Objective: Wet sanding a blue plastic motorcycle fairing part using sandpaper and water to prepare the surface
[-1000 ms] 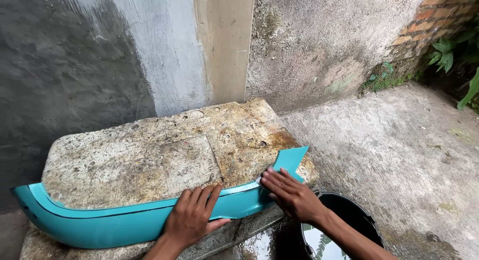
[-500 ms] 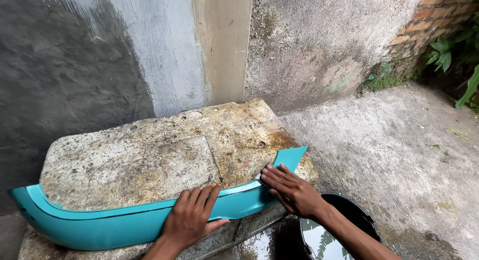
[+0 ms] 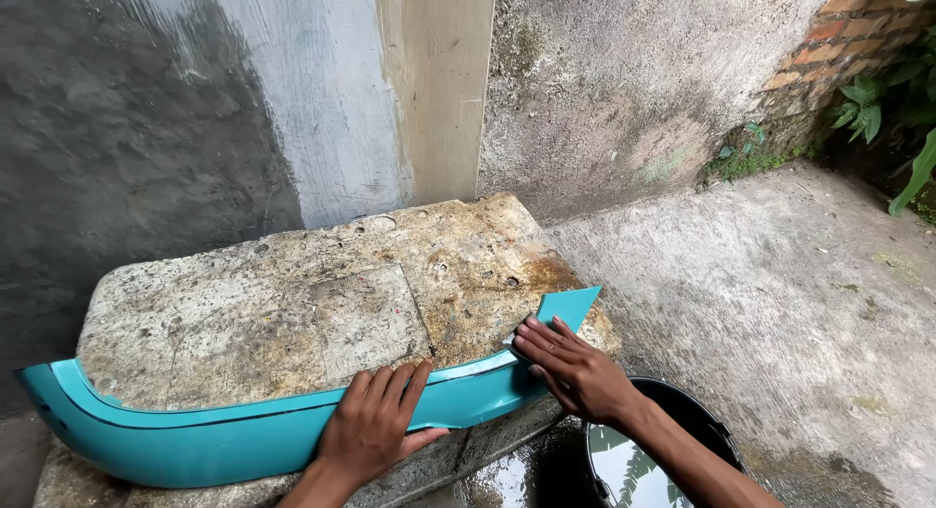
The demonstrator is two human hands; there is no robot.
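Note:
A long curved teal plastic panel (image 3: 195,435) lies along the front edge of a stained concrete slab (image 3: 292,303). My left hand (image 3: 375,425) presses flat on the panel's middle, fingers spread. My right hand (image 3: 570,371) rests on the panel near its pointed right end (image 3: 570,303), fingers together over a small pale piece that is mostly hidden under them.
A black bucket (image 3: 673,410) holding water stands below my right forearm on wet ground. A rough grey wall (image 3: 292,98) rises behind the slab. Concrete ground (image 3: 780,293) stretches to the right, with a brick wall (image 3: 838,30) and green plants (image 3: 897,108) at the far right.
My right hand has slid slightly along the right end of the panel. The left hand and the panel stay in place.

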